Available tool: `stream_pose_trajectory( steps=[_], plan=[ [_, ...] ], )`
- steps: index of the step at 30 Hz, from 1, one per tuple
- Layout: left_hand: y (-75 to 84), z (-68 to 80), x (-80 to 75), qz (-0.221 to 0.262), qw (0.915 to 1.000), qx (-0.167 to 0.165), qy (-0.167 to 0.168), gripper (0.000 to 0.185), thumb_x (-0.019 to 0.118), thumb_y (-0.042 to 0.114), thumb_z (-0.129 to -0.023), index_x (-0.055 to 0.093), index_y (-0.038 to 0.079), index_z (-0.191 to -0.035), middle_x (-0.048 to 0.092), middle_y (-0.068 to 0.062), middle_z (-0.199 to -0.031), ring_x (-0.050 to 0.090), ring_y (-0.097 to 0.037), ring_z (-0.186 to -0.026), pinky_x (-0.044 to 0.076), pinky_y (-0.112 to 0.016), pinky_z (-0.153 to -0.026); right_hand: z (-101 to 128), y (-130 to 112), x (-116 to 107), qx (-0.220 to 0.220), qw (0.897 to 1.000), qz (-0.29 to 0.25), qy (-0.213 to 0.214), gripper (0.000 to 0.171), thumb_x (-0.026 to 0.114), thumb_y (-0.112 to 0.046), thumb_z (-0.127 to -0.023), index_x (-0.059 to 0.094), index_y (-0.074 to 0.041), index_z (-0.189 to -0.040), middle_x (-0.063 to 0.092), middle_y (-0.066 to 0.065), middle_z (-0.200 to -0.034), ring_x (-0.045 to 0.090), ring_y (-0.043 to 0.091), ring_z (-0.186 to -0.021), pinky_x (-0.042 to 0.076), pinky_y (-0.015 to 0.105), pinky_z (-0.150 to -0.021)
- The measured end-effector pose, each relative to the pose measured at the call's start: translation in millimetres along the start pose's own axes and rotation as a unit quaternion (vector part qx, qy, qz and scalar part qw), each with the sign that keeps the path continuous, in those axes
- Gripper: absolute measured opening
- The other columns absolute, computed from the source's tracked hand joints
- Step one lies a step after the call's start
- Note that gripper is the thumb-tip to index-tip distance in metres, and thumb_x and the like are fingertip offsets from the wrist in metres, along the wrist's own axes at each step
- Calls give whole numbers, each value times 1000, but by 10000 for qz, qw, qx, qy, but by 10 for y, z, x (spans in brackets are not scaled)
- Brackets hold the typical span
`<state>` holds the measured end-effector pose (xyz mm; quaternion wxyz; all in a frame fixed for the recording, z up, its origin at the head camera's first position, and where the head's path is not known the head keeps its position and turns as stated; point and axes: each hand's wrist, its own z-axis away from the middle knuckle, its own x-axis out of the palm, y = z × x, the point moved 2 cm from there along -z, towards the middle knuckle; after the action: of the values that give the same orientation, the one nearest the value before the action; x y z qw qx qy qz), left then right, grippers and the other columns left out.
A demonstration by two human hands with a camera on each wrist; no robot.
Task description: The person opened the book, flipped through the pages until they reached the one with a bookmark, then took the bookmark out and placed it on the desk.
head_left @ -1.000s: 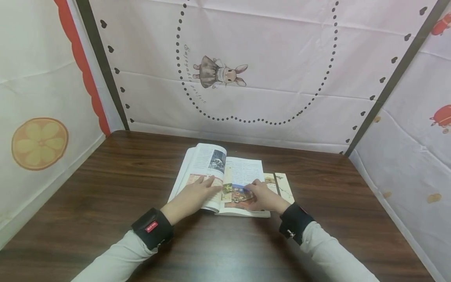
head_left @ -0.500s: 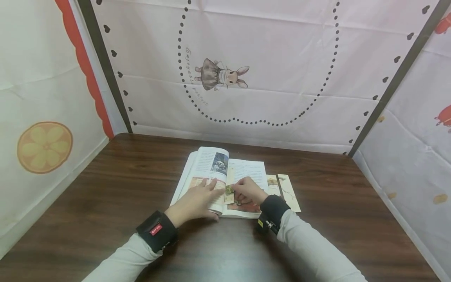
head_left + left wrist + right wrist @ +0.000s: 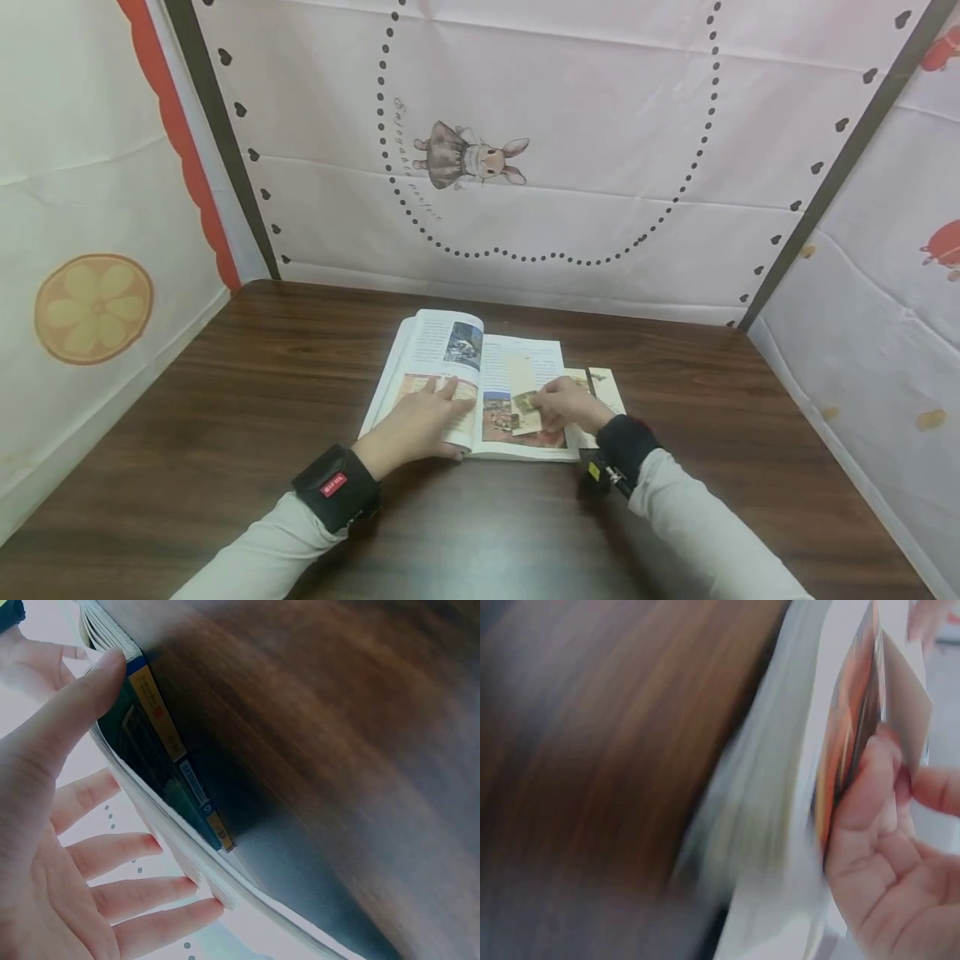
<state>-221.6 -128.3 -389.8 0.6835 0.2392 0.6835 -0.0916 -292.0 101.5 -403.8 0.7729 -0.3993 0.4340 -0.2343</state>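
On the middle of the dark wooden table (image 3: 225, 400) lies our open book (image 3: 517, 358), where our left hand (image 3: 416, 425) presses flat to keep the left pages down while our right hand (image 3: 570, 406) pinches a small card (image 3: 527, 411) over the right page.

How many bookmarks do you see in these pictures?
3. One bookmark lies on the open book, pinched by the right hand. Two more bookmarks lie on the table right of the book. Others may be hidden.

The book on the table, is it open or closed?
Open: the book lies spread on the table, left hand flat on its left page.
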Motion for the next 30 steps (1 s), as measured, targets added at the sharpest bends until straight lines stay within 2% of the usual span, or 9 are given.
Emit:
stream_pose_trajectory(
  steps=[5,11,14,16,18,20,24,28,30],
  plan=[
    [-24,29,0,-59,9999,-73,91,74,83,40,-66,56,13,-130,43,-25,-142,39,-50,-129,40,-62,-96,159,195,-395,92,9983,553,-184,26,52,-13,-93,54,-5,-68,50,-4,-59,49,7,-53,48,21,-54],
    [-12,25,32,-205,9995,-207,117,75,83,41,-65,58,10,-128,42,-27,-142,31,-53,-132,32,-67,-101,301,418,-752,126,9940,997,-435,31,50,-9,-94,49,-6,-62,38,-5,-51,34,8,-46,29,21,-47],
    [19,13,21,-249,9994,-201,101,75,83,40,-65,57,10,-129,40,-28,-143,28,-54,-133,29,-69,-101,308,487,-794,304,9937,1065,-194,28,54,-9,-91,53,-7,-63,37,-7,-48,33,5,-43,26,19,-44],
    [40,9,11,-290,9994,-179,66,75,83,40,-66,57,11,-130,39,-28,-143,28,-55,-133,28,-69,-101,299,504,-775,397,9904,1322,48,27,56,-10,-88,53,-8,-61,35,-8,-47,31,4,-41,25,18,-42],
    [58,7,6,-325,9994,-136,39,75,82,41,-66,56,11,-130,39,-28,-143,28,-55,-133,27,-70,-101,289,503,-743,498,9823,1768,360,24,59,-12,-85,52,-9,-62,36,-7,-48,31,4,-41,25,17,-41],
    [70,5,10,-368,9993,-101,34,75,82,41,-67,56,11,-130,40,-28,-143,28,-55,-132,28,-70,-101,280,486,-705,572,9699,2270,676,21,61,-13,-82,53,-7,-63,37,-6,-50,33,6,-42,27,18,-42],
    [83,5,23,-439,9989,-157,53,75,81,42,-67,56,12,-130,41,-27,-142,28,-56,-132,26,-71,-101,271,431,-638,430,9487,2964,1014,23,66,-19,-83,56,-3,-69,41,-2,-56,39,10,-49,29,21,-46],
    [92,8,24,-512,9982,-286,106,75,81,44,-66,57,14,-130,42,-24,-143,27,-56,-133,24,-72,-101,263,333,-559,-270,9338,3354,1217,21,68,-18,-84,57,-3,-72,47,0,-60,43,13,-55,34,24,-50],
    [95,5,20,-531,9980,-320,147,74,82,44,-66,57,14,-129,43,-24,-143,28,-56,-132,24,-72,-101,267,250,-494,-766,9249,3503,1264,17,66,-18,-85,59,-4,-80,55,2,-69,51,15,-63,42,28,-56]
  ],
)
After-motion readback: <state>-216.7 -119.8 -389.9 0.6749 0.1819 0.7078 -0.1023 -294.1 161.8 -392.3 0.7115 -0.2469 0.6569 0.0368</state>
